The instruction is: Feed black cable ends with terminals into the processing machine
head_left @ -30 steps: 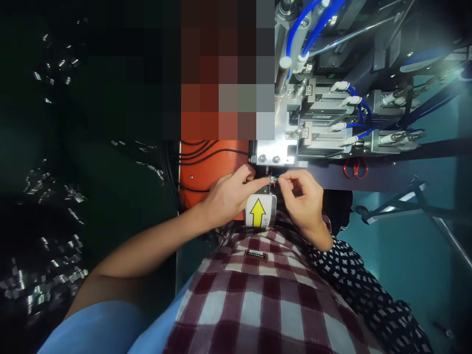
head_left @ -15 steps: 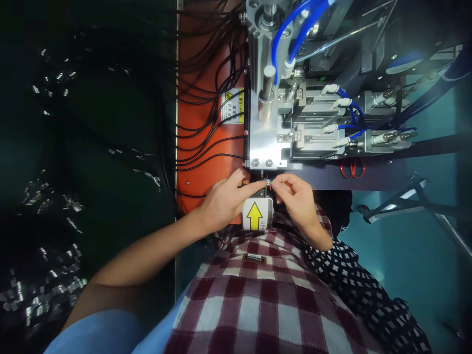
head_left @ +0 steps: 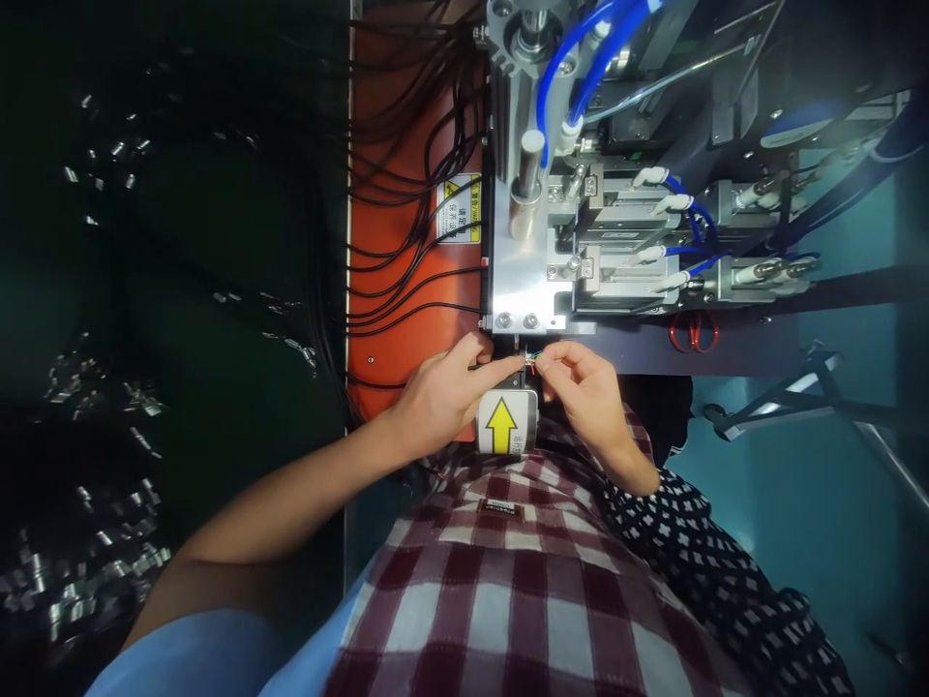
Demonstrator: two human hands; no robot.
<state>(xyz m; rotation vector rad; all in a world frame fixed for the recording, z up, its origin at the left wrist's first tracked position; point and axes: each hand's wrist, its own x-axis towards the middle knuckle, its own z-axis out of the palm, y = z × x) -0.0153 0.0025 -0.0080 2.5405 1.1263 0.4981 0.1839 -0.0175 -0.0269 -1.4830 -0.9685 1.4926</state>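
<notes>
Several thin coloured wires (head_left: 533, 362), with red and green among them, run between my two hands just below the machine's metal block. My right hand (head_left: 586, 395) pinches the wires between thumb and fingertips. From the left, my left hand (head_left: 446, 392) reaches in with a straight forefinger whose tip meets the small pale end of the wires; its other fingers are curled. What its fingertips press or hold is too small to make out. Right below both hands is a rounded cover with a yellow arrow label (head_left: 500, 424).
A metal machine (head_left: 526, 261) with blue air hoses (head_left: 562, 68) stands directly beyond my hands. Black cables (head_left: 413, 242) cross the orange panel (head_left: 384, 353) on the left. Red-handled scissors (head_left: 695, 332) lie at right. Shiny small metal pieces (head_left: 79, 571) are scattered at far left.
The wires between my fingertips have turned or shifted slightly. Both hands stay in nearly the same place.
</notes>
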